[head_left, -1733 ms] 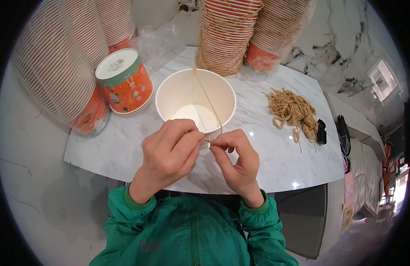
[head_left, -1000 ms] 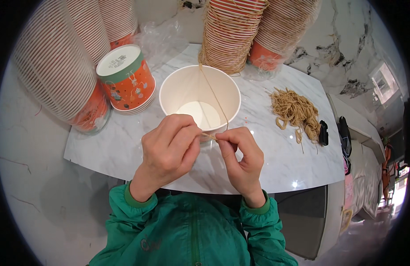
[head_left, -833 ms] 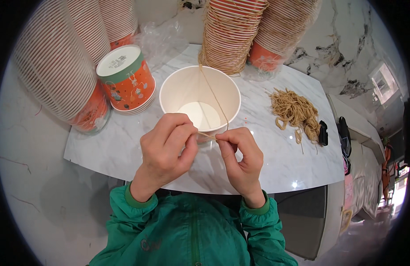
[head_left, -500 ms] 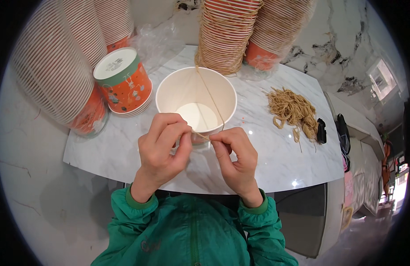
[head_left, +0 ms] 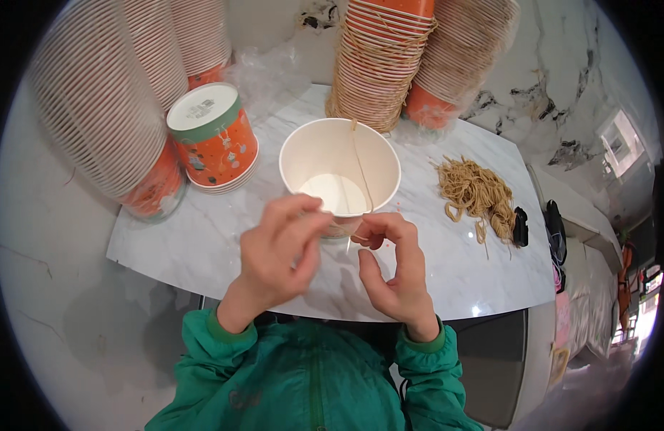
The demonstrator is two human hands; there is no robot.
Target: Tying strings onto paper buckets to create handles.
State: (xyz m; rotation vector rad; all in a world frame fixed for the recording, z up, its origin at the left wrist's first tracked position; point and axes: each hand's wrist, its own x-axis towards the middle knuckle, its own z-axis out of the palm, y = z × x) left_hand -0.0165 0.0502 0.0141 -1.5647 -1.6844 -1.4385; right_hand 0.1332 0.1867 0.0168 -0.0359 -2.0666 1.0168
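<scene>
A white paper bucket [head_left: 296,159] stands mouth up on the marble-patterned table in front of me. A tan string [head_left: 362,164] runs over its far rim, down across the mouth and over the near rim. Close to the near rim, my right hand [head_left: 398,267] has its thumb spread away from the bent fingers. The string's loose end shows by those fingertips, and whether it touches them is unclear. My left hand [head_left: 278,251], fingers curled and smeared by motion, is beside it at the bucket's near left. I cannot make out anything in it.
A heap of tan string [head_left: 476,190] lies at the right, beside a small black clip-like object [head_left: 520,227]. Tall nested bucket stacks stand at the left [head_left: 102,108] and back [head_left: 382,68], the latter string-wrapped. An upturned orange bucket [head_left: 218,147] sits near clear plastic [head_left: 264,79].
My hands have moved apart, and my right thumb has parted from the fingers. The string that stretched between both hands now ends loose near the right fingertips. The view has shifted slightly.
</scene>
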